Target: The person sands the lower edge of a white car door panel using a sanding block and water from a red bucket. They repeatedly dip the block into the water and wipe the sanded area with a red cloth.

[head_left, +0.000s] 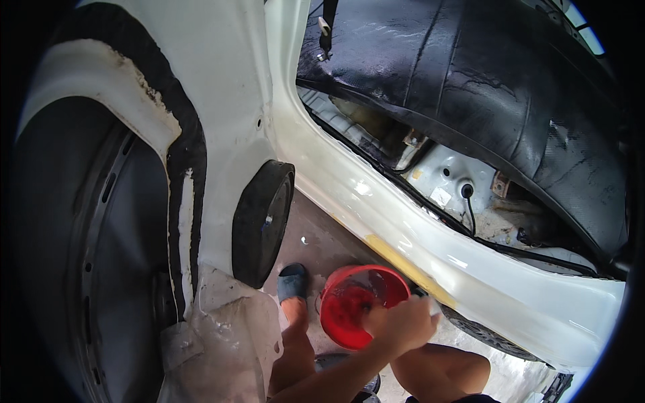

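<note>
My left hand [411, 321] is raised over the right side of a red bucket [334, 303] of water, fingers curled; a small pale thing shows at them, too blurred to name. Behind it, skin low over the bucket [373, 321] looks like part of my right hand; its fingers are hidden. The bucket stands on the floor [319, 248] beside a white car's door sill [363, 201], which has a yellowish strip along it.
An open white door [228, 87] with a black wheel-like round part [259, 228] and plastic sheet [222, 336] fills the left. A dark seat [490, 80] sits above exposed floor metal [440, 171]. A tyre [480, 329] is below the sill, near my legs and sandalled foot [292, 282].
</note>
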Available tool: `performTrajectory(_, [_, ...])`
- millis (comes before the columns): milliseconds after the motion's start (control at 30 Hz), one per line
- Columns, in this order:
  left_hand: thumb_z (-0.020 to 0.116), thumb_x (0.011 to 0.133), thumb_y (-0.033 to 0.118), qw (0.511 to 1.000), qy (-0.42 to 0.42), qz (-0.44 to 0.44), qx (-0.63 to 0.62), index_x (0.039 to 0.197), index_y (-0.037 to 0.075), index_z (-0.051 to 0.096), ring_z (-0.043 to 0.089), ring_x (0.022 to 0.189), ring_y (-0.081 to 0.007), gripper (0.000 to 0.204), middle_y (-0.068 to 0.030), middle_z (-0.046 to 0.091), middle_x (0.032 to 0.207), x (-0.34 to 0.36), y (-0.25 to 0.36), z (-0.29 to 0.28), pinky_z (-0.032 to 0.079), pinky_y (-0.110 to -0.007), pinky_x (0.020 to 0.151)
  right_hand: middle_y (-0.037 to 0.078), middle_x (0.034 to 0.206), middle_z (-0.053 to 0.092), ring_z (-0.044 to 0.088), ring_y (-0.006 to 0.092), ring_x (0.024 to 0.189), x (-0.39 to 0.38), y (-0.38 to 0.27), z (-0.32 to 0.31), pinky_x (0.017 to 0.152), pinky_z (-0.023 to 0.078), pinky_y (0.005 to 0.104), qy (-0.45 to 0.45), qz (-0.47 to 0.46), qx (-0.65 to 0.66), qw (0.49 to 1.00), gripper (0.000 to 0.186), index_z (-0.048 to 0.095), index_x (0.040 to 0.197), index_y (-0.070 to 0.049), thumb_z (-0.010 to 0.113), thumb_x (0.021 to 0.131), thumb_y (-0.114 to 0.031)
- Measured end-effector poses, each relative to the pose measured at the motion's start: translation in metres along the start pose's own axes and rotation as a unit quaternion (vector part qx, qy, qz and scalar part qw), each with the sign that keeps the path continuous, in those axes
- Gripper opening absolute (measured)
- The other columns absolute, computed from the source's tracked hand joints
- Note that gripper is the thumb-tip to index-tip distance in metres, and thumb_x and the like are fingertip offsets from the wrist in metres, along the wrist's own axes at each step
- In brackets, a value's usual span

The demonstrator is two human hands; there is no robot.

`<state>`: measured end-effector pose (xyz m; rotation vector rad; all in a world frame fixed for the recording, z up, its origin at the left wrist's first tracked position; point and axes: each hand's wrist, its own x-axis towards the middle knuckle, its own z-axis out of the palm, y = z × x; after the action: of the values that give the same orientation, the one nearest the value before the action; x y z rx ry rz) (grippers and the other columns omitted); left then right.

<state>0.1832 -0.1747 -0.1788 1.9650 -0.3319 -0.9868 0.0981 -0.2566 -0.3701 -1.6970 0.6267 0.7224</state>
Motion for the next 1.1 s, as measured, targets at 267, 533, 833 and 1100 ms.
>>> performTrajectory(267, [0.058, 0.095, 0.041, 0.978, 0.184, -0.089, -0.052, 0.143, 0.001, 0.043, 0.059, 0.119, -0.0446, 0.064, -0.0331, 0.057, 0.128, -0.01, -0.008, -0.014, 0.051, -0.05, 0.095, 0.015, 0.158, 0.036, 0.038, 0.0298, 0.143, -0.083, -0.08, -0.009, 0.109, 0.041, 0.0448, -0.016, -0.225, 0.41, 0.884, 0.079, 0.017, 0.161, -0.019, 0.052, 0.095, -0.043])
performTrajectory(533, [0.055, 0.098, 0.023, 0.99, 0.139, 0.017, -0.033, 0.133, 0.001, 0.049, 0.064, 0.104, -0.0443, 0.042, -0.0272, 0.065, 0.109, -0.009, -0.012, -0.016, 0.051, -0.053, 0.089, 0.016, 0.147, 0.041, 0.042, 0.0313, 0.135, -0.029, -0.044, 0.015, 0.109, 0.04, 0.0433, -0.059, -0.097, 0.126, 0.986, 0.075, 0.032, 0.15, -0.015, 0.061, 0.086, -0.039])
performTrajectory(833, [0.057, 0.098, 0.024, 0.978, 0.177, 0.026, -0.104, 0.135, 0.0, 0.05, 0.064, 0.11, -0.0409, 0.045, -0.0273, 0.064, 0.121, -0.003, -0.022, -0.034, 0.051, -0.047, 0.094, 0.018, 0.124, 0.058, 0.057, 0.0314, 0.118, 0.012, 0.023, 0.024, 0.097, 0.048, 0.0408, -0.135, 0.016, -0.166, 0.977, 0.065, 0.052, 0.134, -0.01, 0.072, 0.078, -0.035])
performTrajectory(1100, [0.057, 0.099, 0.018, 0.872, 0.249, -0.019, -0.42, 0.134, 0.006, 0.052, 0.067, 0.07, -0.0156, 0.037, -0.0121, 0.066, 0.101, -0.008, -0.027, -0.081, 0.057, -0.031, 0.071, 0.019, 0.104, 0.073, 0.07, 0.0316, 0.102, 0.008, 0.031, 0.016, 0.087, 0.056, 0.0385, -0.147, 0.045, -0.185, 0.971, 0.056, 0.07, 0.12, -0.007, 0.081, 0.071, -0.031])
